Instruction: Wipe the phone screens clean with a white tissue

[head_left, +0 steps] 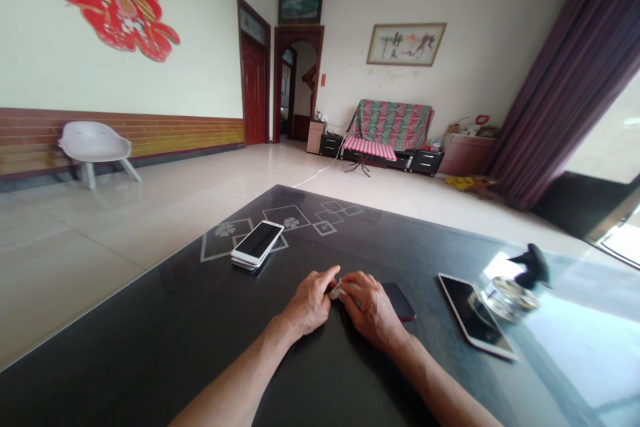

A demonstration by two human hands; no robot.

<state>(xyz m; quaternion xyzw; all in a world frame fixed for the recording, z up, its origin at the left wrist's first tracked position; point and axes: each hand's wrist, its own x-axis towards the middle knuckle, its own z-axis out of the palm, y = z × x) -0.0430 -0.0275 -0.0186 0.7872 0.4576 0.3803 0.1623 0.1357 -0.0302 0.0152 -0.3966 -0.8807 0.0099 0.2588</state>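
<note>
My left hand [311, 301] and my right hand [371, 307] meet above the middle of the dark table [200, 347]. Between their fingertips is a small crumpled white piece [337, 291], which looks like tissue or a wipe. The right fingers pinch it; the left fingers curl against its other side with the thumb pointing forward. A dark phone with a reddish edge [400, 302] lies flat beside my right hand, which partly covers it. Ahead and to the left, a white-framed phone [259, 242] tops a small stack of phones.
On the right lies a large white-edged phone or tablet [475, 317], close to a glass ashtray [511, 298] and a blurred black object [533, 267]. Beyond the table stand a pale chair [96, 141] and a small table with a striped cloth [370, 147].
</note>
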